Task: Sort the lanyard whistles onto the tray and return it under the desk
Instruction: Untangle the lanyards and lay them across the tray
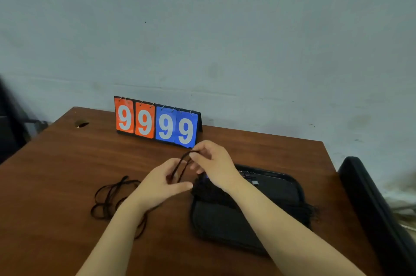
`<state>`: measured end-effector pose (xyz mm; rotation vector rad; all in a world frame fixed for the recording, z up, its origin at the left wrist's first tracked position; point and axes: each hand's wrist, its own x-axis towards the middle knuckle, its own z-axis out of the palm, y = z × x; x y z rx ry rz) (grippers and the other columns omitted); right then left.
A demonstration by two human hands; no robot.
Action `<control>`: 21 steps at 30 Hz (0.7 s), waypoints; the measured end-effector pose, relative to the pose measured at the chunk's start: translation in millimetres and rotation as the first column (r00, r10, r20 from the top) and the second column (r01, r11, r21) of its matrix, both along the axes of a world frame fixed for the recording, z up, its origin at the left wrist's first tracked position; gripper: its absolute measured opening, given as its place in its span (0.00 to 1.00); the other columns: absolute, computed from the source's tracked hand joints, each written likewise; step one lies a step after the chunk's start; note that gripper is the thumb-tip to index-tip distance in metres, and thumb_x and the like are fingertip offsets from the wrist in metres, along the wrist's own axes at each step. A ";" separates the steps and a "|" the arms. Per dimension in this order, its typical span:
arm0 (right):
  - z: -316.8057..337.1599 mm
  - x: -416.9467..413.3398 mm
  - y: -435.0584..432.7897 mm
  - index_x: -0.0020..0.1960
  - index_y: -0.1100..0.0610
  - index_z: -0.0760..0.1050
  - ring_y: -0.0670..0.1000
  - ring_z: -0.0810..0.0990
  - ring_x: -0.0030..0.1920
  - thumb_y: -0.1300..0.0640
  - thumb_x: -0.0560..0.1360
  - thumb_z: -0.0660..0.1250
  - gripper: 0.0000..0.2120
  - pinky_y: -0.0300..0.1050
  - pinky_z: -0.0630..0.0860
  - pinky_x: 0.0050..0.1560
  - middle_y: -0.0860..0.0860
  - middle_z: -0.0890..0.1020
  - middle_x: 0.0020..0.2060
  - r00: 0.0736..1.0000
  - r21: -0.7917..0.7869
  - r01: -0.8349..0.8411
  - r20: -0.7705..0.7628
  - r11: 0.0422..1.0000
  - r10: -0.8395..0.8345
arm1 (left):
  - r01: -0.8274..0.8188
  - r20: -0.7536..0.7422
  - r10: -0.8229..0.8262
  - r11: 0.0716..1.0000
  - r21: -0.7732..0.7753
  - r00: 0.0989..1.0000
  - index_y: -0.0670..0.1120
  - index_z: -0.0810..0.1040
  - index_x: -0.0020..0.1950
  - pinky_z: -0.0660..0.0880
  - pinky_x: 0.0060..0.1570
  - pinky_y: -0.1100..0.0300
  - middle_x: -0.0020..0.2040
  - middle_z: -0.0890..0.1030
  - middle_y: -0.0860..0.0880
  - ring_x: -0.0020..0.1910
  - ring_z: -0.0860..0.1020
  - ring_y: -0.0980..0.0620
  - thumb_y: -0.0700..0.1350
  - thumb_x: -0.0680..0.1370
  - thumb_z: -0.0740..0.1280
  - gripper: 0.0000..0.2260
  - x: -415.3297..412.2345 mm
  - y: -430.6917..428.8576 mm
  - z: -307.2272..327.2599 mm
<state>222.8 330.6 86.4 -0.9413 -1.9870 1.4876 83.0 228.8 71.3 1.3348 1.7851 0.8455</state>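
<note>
Both hands grasp one black lanyard cord (180, 164): the right hand (211, 163) pinches its upper loop, the left hand (162, 183) its lower strands. Below and right of the grip, the black tray (225, 219) holds heaped dark lanyards (209, 192) and small blurred metal pieces (247, 174). Loose cord (108, 199) lies left of the grip.

Both forearms reach forward; the left hand (164, 183) and right hand (213, 163) pinch a thin black cord (179, 163) between them.

Matt wooden desk (67, 163) (black cloth tray (225, 224))
</note>
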 end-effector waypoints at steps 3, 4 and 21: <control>17.7 3.6 1.2 0.54 0.49 0.77 0.46 0.83 0.50 0.60 0.79 0.65 0.08 0.42 0.80 0.53 0.49 0.83 0.51 0.994 0.095 -0.097 -0.049 0.991 0.102 | 0.026 0.026 -0.028 0.998 0.060 0.999 0.52 0.78 0.44 0.70 0.37 0.68 0.32 0.81 0.57 0.33 0.77 0.62 0.48 0.77 0.68 0.03 14.4 12.4 6.7; 18.0 5.0 1.1 0.57 0.49 0.76 0.46 0.81 0.54 0.61 0.78 0.64 0.11 0.42 0.79 0.56 0.48 0.81 0.55 0.994 0.129 -0.081 -0.067 0.988 0.090 | -0.037 0.083 0.028 0.993 0.113 0.996 0.48 0.78 0.42 0.69 0.34 0.65 0.28 0.77 0.53 0.27 0.74 0.60 0.47 0.79 0.64 0.08 19.2 16.7 9.1; -33.6 114.8 30.0 0.45 0.60 0.78 0.48 0.75 0.31 0.58 0.81 0.61 0.10 0.43 0.73 0.36 0.51 0.77 0.30 0.982 -0.330 0.171 -0.014 0.928 -0.186 | -0.791 0.893 0.437 0.582 -0.191 0.106 0.44 0.78 0.53 0.77 0.36 0.67 0.43 0.79 0.50 0.39 0.77 0.57 0.42 0.80 0.64 0.05 -36.2 23.0 12.7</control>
